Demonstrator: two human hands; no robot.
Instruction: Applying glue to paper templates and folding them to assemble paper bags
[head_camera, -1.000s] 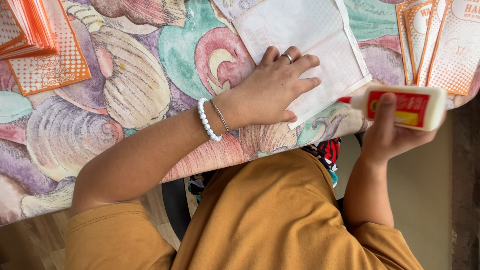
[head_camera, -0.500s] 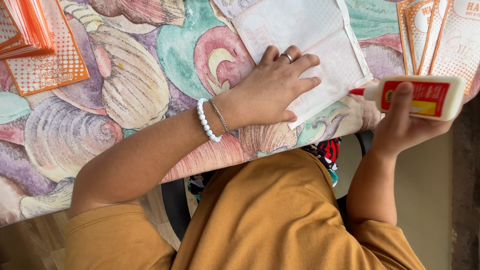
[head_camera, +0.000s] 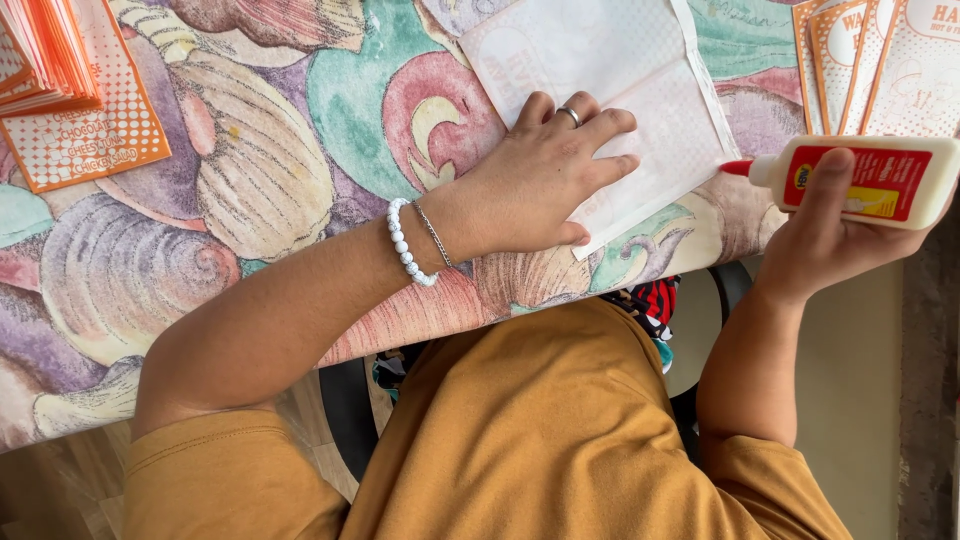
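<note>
Your left hand (head_camera: 545, 175) lies flat, fingers spread, palm down on the white paper sheet (head_camera: 610, 90), pinning it to the shell-patterned tablecloth (head_camera: 250, 190); it grips nothing. Your right hand (head_camera: 830, 235) is closed around a white glue bottle (head_camera: 865, 180) with a red label, held sideways, its red nozzle touching the sheet's right edge. A stack of orange printed papers (head_camera: 50, 50) sits at the far left, one orange sheet (head_camera: 85, 140) flat beside it. More orange-trimmed sheets (head_camera: 880, 60) fan out at the upper right, just above the bottle. A bead bracelet (head_camera: 405, 245) circles your left wrist.
</note>
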